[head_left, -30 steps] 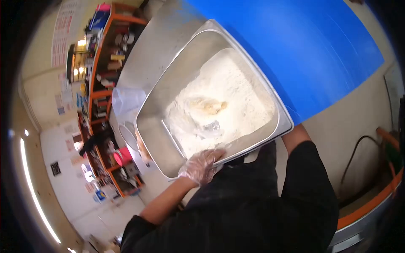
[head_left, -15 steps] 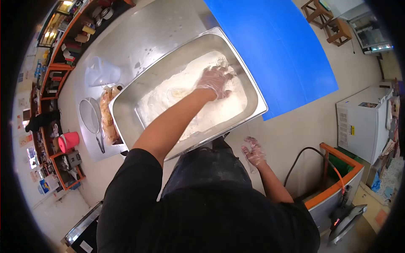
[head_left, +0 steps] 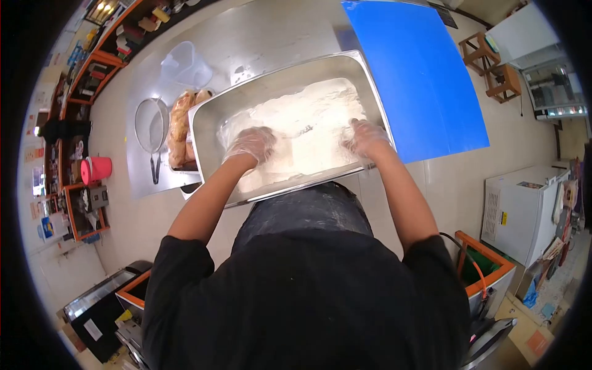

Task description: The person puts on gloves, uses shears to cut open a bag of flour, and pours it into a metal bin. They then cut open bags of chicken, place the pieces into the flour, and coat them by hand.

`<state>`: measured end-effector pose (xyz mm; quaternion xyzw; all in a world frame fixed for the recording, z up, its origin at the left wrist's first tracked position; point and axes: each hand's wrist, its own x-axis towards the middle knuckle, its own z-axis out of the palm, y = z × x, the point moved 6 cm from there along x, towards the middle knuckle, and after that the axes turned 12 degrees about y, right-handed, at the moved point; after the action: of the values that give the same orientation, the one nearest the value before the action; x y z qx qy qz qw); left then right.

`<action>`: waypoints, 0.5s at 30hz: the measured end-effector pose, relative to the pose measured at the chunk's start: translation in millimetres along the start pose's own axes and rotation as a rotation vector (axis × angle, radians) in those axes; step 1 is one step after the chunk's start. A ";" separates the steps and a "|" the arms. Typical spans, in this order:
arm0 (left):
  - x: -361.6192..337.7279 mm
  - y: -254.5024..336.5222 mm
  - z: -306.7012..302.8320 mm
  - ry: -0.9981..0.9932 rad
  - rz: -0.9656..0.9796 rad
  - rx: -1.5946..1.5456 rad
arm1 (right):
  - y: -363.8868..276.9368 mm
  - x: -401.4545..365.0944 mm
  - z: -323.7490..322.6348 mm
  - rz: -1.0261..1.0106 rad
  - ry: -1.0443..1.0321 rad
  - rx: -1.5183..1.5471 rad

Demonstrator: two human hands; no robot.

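A deep steel tray (head_left: 206, 123) holds a wide layer of white flour-like powder (head_left: 308, 132). Inside its left part, my left hand (head_left: 253, 145), in a clear plastic glove, rests on the powder with its fingers apart and the tips partly hidden. My right hand (head_left: 368, 139), gloved the same way, is at the tray's right end, its fingers apart and curved down at the powder. Neither hand shows anything held.
The steel table (head_left: 271, 31) carries a clear plastic jug (head_left: 186, 65), a sieve (head_left: 152, 125) and a bag of brownish food (head_left: 180, 129) left of the tray. A blue sheet (head_left: 419, 80) lies to the right. Stools (head_left: 502, 83) and a white freezer (head_left: 518, 213) stand farther right.
My right hand has come up from beside my body into the tray. My left hand has moved from the tray's far right part to its left side. The view has shifted.
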<state>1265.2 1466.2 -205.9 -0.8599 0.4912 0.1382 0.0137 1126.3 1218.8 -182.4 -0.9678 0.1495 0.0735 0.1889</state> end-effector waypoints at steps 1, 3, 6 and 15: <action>-13.3 -14.7 -5.8 0.010 -0.248 0.038 | 2.2 10.8 16.3 0.059 -0.217 -0.133; -38.4 -32.6 -3.1 0.113 -0.406 -0.085 | 0.9 32.3 63.5 0.016 -0.385 -0.158; -59.8 -48.2 13.3 0.116 -0.495 -0.262 | -33.8 36.4 75.6 0.028 -0.400 0.027; -76.0 -32.6 -13.8 0.074 -0.585 -0.345 | -20.2 43.8 33.6 0.037 0.113 0.218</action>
<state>1259.6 1544.8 -177.1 -0.9584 0.1935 0.1783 -0.1106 1171.2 1238.2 -215.0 -0.9412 0.1848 0.0054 0.2829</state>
